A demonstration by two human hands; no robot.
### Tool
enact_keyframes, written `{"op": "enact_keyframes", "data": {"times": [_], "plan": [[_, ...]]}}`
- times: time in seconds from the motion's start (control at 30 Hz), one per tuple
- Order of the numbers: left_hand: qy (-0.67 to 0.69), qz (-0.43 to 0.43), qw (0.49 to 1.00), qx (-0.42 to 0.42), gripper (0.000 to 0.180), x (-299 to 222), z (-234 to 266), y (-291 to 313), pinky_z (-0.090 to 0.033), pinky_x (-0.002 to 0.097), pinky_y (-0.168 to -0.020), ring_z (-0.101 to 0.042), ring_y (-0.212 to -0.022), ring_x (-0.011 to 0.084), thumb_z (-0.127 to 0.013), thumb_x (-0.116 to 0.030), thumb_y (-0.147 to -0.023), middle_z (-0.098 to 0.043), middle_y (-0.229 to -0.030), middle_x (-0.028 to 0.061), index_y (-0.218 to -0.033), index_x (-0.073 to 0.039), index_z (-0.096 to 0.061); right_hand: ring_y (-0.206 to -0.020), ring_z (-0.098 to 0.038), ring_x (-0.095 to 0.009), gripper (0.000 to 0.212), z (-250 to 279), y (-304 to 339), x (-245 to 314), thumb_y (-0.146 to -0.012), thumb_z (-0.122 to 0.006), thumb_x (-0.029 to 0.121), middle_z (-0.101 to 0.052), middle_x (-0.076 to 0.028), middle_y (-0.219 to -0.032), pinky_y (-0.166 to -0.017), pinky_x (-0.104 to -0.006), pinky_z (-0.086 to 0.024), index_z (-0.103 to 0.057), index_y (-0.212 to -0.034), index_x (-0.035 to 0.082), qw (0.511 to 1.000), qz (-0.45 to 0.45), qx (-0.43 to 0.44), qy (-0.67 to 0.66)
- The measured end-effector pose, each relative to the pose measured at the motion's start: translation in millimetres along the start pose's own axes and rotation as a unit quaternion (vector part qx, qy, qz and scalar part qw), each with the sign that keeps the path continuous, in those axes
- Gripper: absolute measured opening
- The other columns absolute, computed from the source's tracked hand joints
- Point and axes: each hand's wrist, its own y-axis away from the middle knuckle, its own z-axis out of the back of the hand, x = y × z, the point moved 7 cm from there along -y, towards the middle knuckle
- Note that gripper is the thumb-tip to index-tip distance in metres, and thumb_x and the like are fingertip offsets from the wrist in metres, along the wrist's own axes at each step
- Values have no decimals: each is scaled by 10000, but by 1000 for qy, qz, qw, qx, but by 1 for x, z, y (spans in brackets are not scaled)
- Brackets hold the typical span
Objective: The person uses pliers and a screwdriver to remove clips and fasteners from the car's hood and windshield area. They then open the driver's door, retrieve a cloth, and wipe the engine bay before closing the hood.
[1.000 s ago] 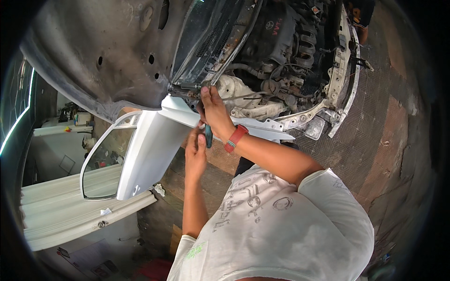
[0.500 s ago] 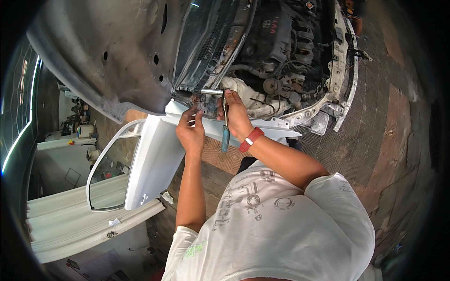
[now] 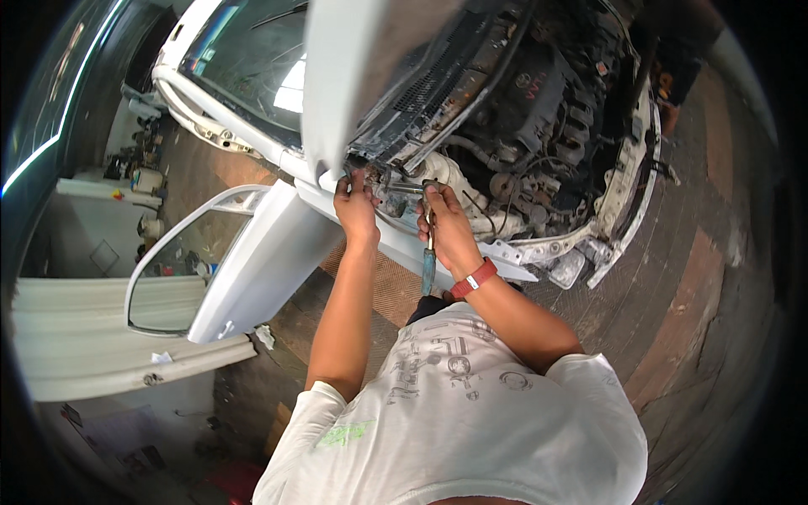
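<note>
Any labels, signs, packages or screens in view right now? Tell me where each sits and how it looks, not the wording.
Emblem and raised lettering on the dark engine cover, upper middle: pale on black.
Print on the white T-shirt, lower middle: grey outlined letters, plus a green patch at the left shoulder.
Small containers on the pale shelf, far left: too small to tell labels.
No screens or signs.

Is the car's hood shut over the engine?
No, the white hood is raised, and the engine bay lies open beyond the left hand and right hand.
</note>
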Motion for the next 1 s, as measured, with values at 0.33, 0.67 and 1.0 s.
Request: {"op": "enact_keyframes", "data": {"times": [0.33, 0.67, 1.0], "plan": [[-117, -169, 966, -160, 453, -6, 10, -10, -501, 390, -975, -693, -1087, 313, -753, -236, -976, -733, -1212, 204, -1306, 53, -642, -595, -451, -40, 345, 39, 31, 45, -1064, -637, 299, -610, 11, -854, -501, -233, -363, -563, -1274, 35, 963, 66, 16, 259], [-223, -262, 915, -212, 295, -21, 4, 5, -560, 353, -853, -766, -918, 255, -767, -238, -963, -808, -1022, 152, -1090, 27, -791, -852, -626, -256, 365, 135, 74, 58, -1046, -637, 312, -669, -161, -933, -797, -371, -505, -567, -1211, -6, 896, 101, -95, 422], [-340, -205, 871, -289, 388, -36, -18, 25, -585, 427, -805, -767, -870, 338, -718, -345, -992, -799, -964, 186, -1077, 27, -790, -847, -670, -342, 414, 187, 115, 100, -1036, -647, 319, -694, -204, -921, -797, -402, -520, -558, -1293, 7, 869, 145, -177, 438]]}}
